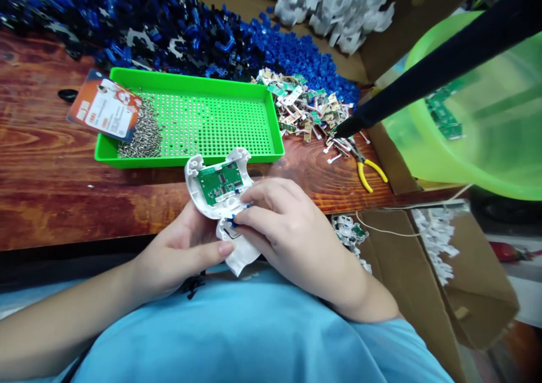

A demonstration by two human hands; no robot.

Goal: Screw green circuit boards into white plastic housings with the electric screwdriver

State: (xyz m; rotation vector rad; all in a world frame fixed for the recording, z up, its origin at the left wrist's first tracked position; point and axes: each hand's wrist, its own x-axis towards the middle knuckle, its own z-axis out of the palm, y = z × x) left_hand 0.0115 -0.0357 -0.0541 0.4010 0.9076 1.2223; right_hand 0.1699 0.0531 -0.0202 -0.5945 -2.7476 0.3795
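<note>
Light blue short-sleeved shirt; 2 bare forearms, left hand (180, 253) and right hand (288, 230) without rings.

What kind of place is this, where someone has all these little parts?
Probably a small workshop where electronic gadgets are put together by hand. Heaps of blue plastic parts, a green tray of screws and a pile of small circuit boards cover the wooden table.

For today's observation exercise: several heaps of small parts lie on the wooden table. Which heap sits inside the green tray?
The heap of small silver metal screws. It alone lies in the green perforated plastic tray; the other heaps lie beyond it.
</note>
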